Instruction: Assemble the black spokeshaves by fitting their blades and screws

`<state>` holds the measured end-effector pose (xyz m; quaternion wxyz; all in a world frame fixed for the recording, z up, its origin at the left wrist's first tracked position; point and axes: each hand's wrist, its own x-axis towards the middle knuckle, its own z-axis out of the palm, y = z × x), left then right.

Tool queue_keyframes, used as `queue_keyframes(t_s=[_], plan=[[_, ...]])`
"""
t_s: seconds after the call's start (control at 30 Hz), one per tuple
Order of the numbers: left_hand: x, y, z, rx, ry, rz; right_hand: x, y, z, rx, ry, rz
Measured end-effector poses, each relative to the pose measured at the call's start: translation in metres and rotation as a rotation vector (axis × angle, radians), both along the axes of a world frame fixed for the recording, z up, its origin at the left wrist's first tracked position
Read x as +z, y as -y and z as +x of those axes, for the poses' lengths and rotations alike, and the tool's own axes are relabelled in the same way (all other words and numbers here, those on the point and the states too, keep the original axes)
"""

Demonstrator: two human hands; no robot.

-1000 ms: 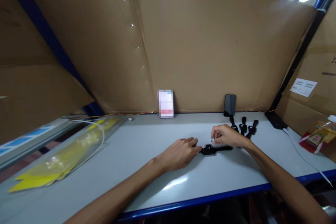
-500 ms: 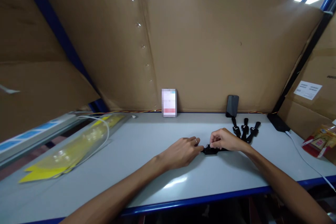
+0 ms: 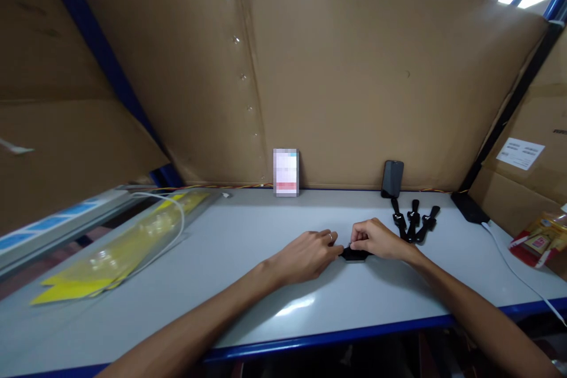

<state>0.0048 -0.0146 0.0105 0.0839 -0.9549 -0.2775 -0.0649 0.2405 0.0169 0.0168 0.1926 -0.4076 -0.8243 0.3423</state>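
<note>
Since a second ago, right hand (image 3: 380,240) has come down and inward; fingertips now meet the upper edge of the black tool (image 3: 354,255) at its middle. Tool lies flat on the table (image 3: 248,236), between the hands. Left hand (image 3: 308,257) grasps its left end, fingers wrapped over the handle. Right thumb and fingers bunched in a pinch; cannot tell what, if anything, sits between them. Right part of the tool hidden under the right hand. Judgement: a firm left hold should stop the tool twisting under light fingertip work; small, square turns likely beat force. Three more black tools (image 3: 413,222) fan out beyond the right wrist, clear of the elbow's path.
</note>
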Motion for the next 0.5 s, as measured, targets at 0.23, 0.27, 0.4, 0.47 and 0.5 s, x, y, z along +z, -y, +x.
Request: queue_keyframes(t_s=[0.23, 0.27, 0.4, 0.47, 0.5], plan=[[0.0008, 0.0007, -0.0005, -0.003, 0.031, -0.018, 0.0046, 0.0026, -0.0016, -0.034, 0.041, 0.003], [0.0008, 0.0007, -0.0006, -0.003, 0.029, -0.018, 0.0054, 0.0029, -0.0015, -0.038, 0.037, -0.008], [0.0002, 0.0002, -0.0004, 0.001, 0.02, -0.014, 0.0073, 0.0034, -0.0009, -0.037, 0.067, 0.001], [0.0, 0.0002, -0.0002, 0.0, 0.014, -0.018, 0.0074, 0.004, -0.0011, -0.041, 0.091, 0.032], [0.0, 0.0003, -0.0002, 0.001, 0.013, -0.021, 0.0072, 0.0044, -0.0016, -0.045, 0.098, 0.045]])
